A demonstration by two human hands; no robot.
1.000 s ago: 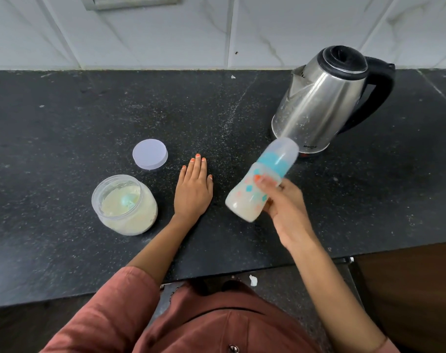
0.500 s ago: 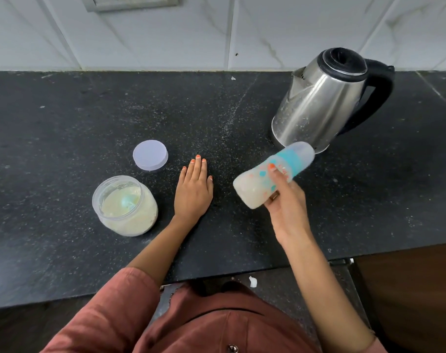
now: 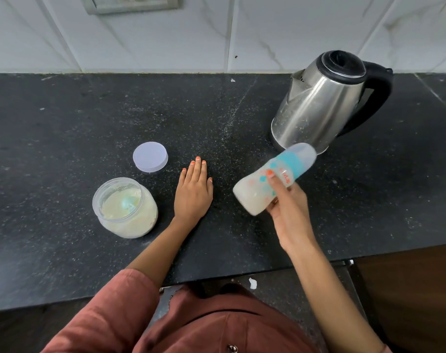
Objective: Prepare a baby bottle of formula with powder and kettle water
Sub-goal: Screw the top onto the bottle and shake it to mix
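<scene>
Fingers (image 3: 195, 169) of the left hand (image 3: 192, 197) straight and close together, spread flat on the dark speckled worktop (image 3: 64, 118), palm down, gripping nothing. At far left of the group, near edge side: clear powder jar (image 3: 125, 207), open-topped, standing upright, holding pale cream powder with a pale teal scoop (image 3: 127, 203) lying half sunk in it. Just beyond the jar, a little to the right: round white lid (image 3: 150, 157), lying flat on the worktop, apart from the jar and from the left hand. Rust-coloured sleeve (image 3: 110, 309) at the near edge, covering the left upper arm. Scattered pale specks across the worktop between lid and kettle. Right of the flat hand, off the surface: baby bottle (image 3: 274, 178), held tilted, base down to the left, capped top up to the right, cloudy white liquid inside, teal collar under a translucent cap (image 3: 302, 152), orange and teal prints on the body. Right hand (image 3: 289, 212) wrapped around the bottle's middle from below, thumb with orange nail pressed on the upper face, other fingers curled behind. Farther right, toward the tiled wall (image 3: 242, 34): steel kettle (image 3: 318, 103) standing on the worktop, black lid shut, black handle turned right, spout toward the left. Bottle cap overlapping the kettle's base in this view; contact impossible to judge.
</scene>
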